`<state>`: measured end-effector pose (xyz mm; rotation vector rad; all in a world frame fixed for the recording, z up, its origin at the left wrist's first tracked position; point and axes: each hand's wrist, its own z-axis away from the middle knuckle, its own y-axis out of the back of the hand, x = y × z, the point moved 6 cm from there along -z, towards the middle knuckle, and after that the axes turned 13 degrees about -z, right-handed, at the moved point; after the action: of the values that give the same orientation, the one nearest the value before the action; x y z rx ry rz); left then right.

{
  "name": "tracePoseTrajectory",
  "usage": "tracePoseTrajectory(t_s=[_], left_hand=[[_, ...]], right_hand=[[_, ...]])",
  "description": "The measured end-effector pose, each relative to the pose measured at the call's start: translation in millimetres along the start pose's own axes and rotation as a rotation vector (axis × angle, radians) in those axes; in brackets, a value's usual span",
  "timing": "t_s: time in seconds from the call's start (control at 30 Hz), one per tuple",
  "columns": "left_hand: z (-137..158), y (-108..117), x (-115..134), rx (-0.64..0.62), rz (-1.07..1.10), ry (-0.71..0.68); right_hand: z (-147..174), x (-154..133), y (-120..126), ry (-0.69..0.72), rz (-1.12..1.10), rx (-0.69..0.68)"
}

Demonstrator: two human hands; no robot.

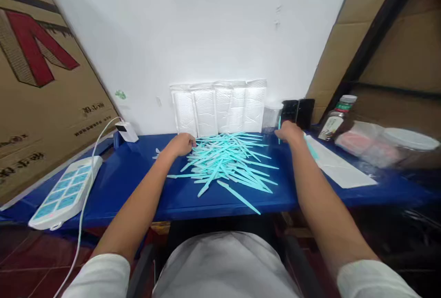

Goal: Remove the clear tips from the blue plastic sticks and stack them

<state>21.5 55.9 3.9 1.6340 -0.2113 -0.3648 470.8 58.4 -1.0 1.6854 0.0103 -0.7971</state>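
Observation:
A loose pile of thin turquoise eyebrow razors point(223, 162) lies in the middle of the blue table point(138, 169). My left hand point(184, 143) is at the pile's upper left edge with its fingers curled closed; what they hold, if anything, is hidden. Some small clear pieces point(157, 153) lie just left of that hand. To the right of the pile, my right hand point(288, 131) pinches one upright turquoise razor point(279, 126) in front of a clear plastic tub point(272, 116). One razor point(239, 197) lies apart, nearest the front edge.
White padded packets point(220, 109) lean on the wall behind the pile. On the right are a white sheet point(341, 165), dark phone-like objects point(305, 113), a bottle point(337, 119) and blurred containers point(409, 139). A white power strip point(65, 192) with a cable lies left, beside a large carton point(44, 82).

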Motion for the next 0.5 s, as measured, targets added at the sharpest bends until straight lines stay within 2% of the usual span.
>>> tracePoseTrajectory(t_s=[0.17, 0.33, 0.5], left_hand=[[0.7, 3.2, -8.4, 0.073, -0.072, 0.068], [-3.3, -3.8, -7.3, 0.013, 0.014, -0.011], [-5.0, -4.0, -8.0, 0.051, 0.028, -0.023]], right_hand=[[2.7, -2.6, 3.2, -0.016, -0.003, 0.015], [6.2, -4.2, 5.3, -0.039, -0.003, -0.014], [8.2, -5.5, 6.2, -0.039, -0.009, -0.022]])
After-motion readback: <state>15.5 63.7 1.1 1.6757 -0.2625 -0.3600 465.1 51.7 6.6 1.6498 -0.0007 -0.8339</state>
